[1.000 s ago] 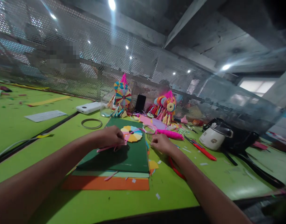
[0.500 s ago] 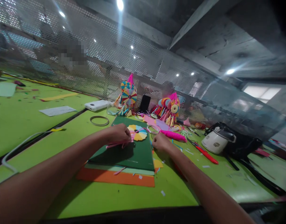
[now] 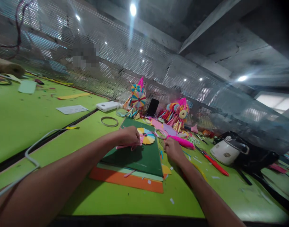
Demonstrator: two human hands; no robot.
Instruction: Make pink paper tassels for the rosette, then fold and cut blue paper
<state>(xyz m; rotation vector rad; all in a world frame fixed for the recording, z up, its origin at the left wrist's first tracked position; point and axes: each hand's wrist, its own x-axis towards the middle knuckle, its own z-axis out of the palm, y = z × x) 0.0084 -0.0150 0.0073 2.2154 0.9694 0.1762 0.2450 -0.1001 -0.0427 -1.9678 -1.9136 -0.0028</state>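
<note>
My left hand point(image 3: 130, 135) is closed over the dark green board point(image 3: 144, 160), with pink paper strips point(image 3: 122, 147) sticking out from beneath its fingers. Just right of it, a round pleated paper rosette point(image 3: 147, 136) in yellow, blue and pink lies on the board. Beyond the board's right edge, my right hand point(image 3: 173, 150) has its fingers curled together; whatever they may hold is hidden. Close behind that hand are a bright pink roll point(image 3: 182, 142) and a pale tape ring point(image 3: 160, 134). Orange paper point(image 3: 125, 180) shows under the board.
Colourful paper hangings with tassels point(image 3: 138, 99) stand at the back beside a dark phone point(image 3: 153, 107). Red-handled scissors point(image 3: 215, 164), a white pot-shaped appliance point(image 3: 226, 150) and a black bag point(image 3: 250, 157) lie right. A brown ring point(image 3: 109, 121), white power bank point(image 3: 107, 106) and cable point(image 3: 32, 157) are left.
The view has swung slightly left, so everything sits further right in the picture. My right hand has drawn a little away from the board; my left hand stays over it.
</note>
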